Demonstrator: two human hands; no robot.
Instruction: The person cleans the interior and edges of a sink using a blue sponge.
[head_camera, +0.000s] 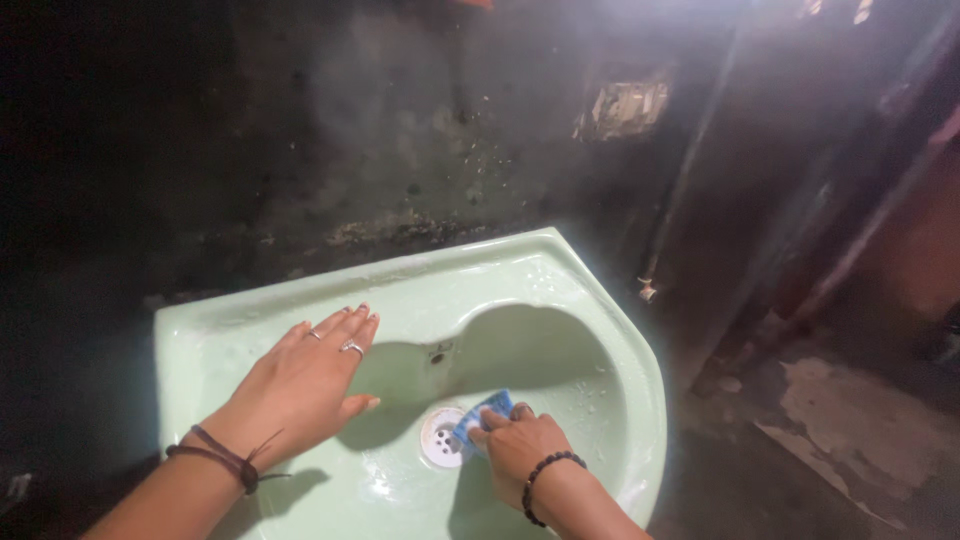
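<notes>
A pale green wash basin (600, 330) is fixed against a dark, stained wall. My left hand (300, 385), with rings and a dark cord at the wrist, lies flat with fingers spread on the basin's left rim. Down inside the bowl, my right hand (515, 445), wearing a bead bracelet, presses a small blue scrub pad (480, 415) against the bottom. The pad sits just right of the round white drain (440, 437). The basin surface looks wet.
The dark wall (400, 160) behind the basin is blotched and flaking. A thin pipe (690, 170) runs down the wall to the right of the basin. The worn concrete floor (840, 420) lies to the right.
</notes>
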